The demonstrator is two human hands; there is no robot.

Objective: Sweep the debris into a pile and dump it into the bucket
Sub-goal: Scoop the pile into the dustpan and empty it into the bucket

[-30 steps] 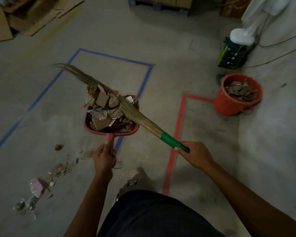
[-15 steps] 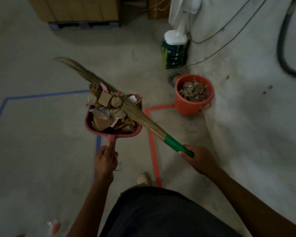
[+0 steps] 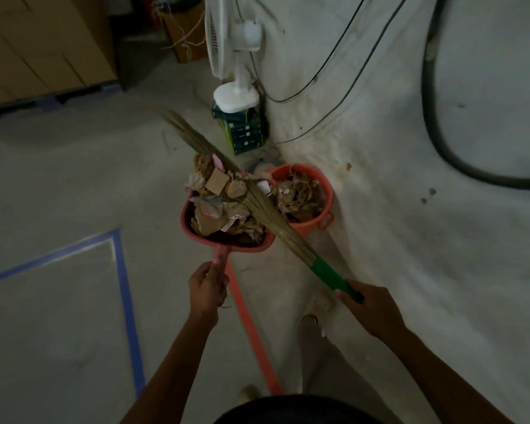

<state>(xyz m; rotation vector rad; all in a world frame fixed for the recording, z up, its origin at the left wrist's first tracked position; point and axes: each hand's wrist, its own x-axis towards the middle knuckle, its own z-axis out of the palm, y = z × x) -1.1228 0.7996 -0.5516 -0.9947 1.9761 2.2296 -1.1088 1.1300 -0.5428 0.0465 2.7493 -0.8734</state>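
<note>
Head view: the left hand [image 3: 207, 289] grips the handle of the red dustpan [image 3: 186, 223], which is heaped with debris [image 3: 218, 197] and held just left of the orange bucket [image 3: 306, 229]. The right hand [image 3: 371, 307] grasps the green grip of the broom [image 3: 276, 224], whose bristles lie across the debris. The bucket holds scraps, and a white fan [image 3: 239, 96] stands beyond it.

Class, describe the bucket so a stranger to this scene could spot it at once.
Find the white fan standing on a green box. On the floor just in front stands the bucket, round, orange and part full of debris. Unlike the reddish dustpan beside it, it has no long handle.
</note>
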